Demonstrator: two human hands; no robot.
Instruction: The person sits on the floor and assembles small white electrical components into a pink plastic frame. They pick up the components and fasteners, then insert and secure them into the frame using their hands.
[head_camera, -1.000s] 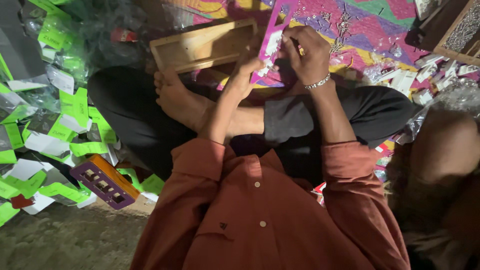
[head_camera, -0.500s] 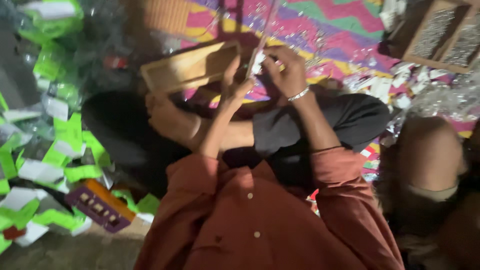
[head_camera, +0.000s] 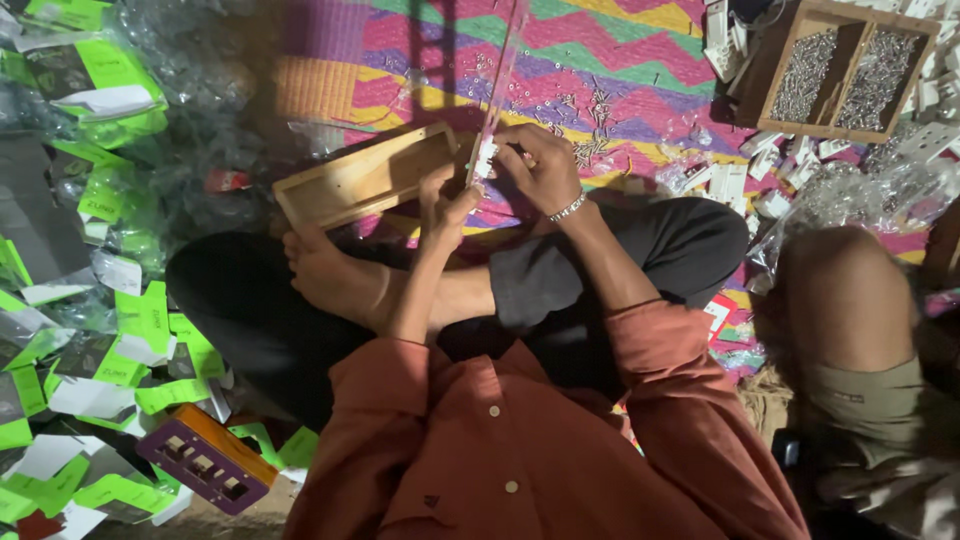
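- Over your crossed legs, both hands meet: your left hand (head_camera: 447, 205) pinches from below, your right hand (head_camera: 540, 165) is clamped from the side on a small white part (head_camera: 486, 157) that sits at the foot of a long clear strip (head_camera: 505, 70).
- That strip rises straight away from you over the bright zigzag mat (head_camera: 620, 60); keep it upright, I'd say, so it doesn't bend while you work the part.
- Hold the part steady with your left fingers and let the right do the fine work. It is too small here to tell exactly how it seats.
- Just past your left hand lies one shallow wooden tray (head_camera: 365, 178), touching your foot; keep your elbows clear of it.
- Count: one wooden tray near, one two-compartment wooden box (head_camera: 850, 65) of small metal bits far right, one purple-and-orange box (head_camera: 207, 458) by your left knee.
- Green-and-white packets (head_camera: 110, 75) on your left: too many to count.
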